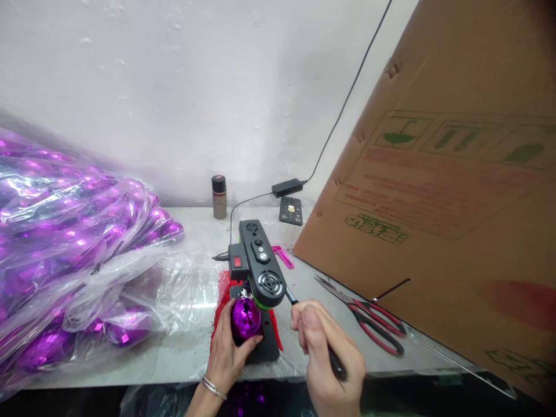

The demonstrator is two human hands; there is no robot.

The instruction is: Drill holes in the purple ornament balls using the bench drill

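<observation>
My left hand point(228, 350) is wrapped round a shiny purple faceted ball point(245, 318) and holds it on the black base under the head of a small black benchtop machine point(259, 263). My right hand point(328, 353) is closed round the machine's black lever handle point(335, 364), which runs up to the machine's right side. The ball's silver cap sits right below the machine head.
A large clear plastic bag of purple balls point(65, 255) fills the left. A big cardboard box point(438, 191) leans on the right, with red-handled scissors point(369, 315) beside it. A small bottle point(219, 197), a power adapter point(287, 187) and a black remote-like device point(291, 209) sit by the wall.
</observation>
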